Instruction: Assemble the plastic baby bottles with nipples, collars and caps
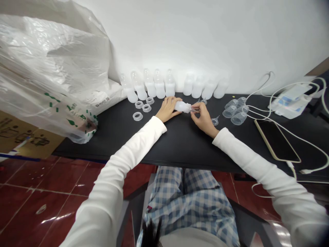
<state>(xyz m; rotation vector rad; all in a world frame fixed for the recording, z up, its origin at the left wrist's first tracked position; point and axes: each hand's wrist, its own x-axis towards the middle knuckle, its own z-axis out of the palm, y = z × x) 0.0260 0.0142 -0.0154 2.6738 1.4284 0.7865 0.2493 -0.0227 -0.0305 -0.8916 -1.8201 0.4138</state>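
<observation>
Live at the black tabletop (180,144), a frosted plastic bottle (182,107) is being held on its side between both hands. Its long axis runs almost level across the person's front, with the closed end to the left and the narrow neck end to the right. The closed end is cupped by the left hand (168,108), which is curled firmly around it. The neck end is met by the right hand (204,120), which is closed to a tight pinch, with a small clear piece (195,109) caught at the fingertips against the bottle's mouth. How that piece is seated cannot be told, as it is largely hidden by the fingers. Of the two hands, the right is the nearer to the neck, while the bottle's body is held by the left. A small clear funnel-shaped part (215,120) is lying just beside the right hand. Clear flared cups (238,118) are clustered further right, translucent rings (146,108) are laid out to the left, and upright frosted bottles (159,88) are lined up along the white wall (205,37).
</observation>
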